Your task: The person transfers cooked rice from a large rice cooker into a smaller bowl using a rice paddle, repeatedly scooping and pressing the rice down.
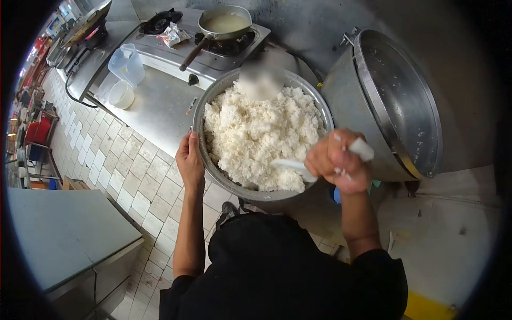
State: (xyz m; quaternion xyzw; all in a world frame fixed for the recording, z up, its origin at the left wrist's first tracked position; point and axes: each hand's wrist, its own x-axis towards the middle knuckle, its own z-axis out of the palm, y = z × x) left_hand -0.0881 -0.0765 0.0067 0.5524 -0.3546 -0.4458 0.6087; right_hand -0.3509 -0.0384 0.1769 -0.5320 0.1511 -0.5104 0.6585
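Observation:
A large round metal pot (198,114) is heaped with cooked white rice (256,128). My left hand (190,157) grips the pot's rim on its left side, thumb at the edge. Over the right front of the pot, my right hand (341,160) is closed around a white rice paddle (292,166). The paddle's blade is at the surface of the rice, and its handle end sticks out past my fist. Grains of rice cling to my right hand. A blurred patch hides part of the pot's far side.
To the right, a big metal vessel (346,101) stands with a tilted round lid (405,101) beside it. Behind the pot, a saucepan (225,24) of pale liquid sits on a stove (261,40). A plastic jug (127,65) and a white tub (121,96) stand on the steel counter (160,93).

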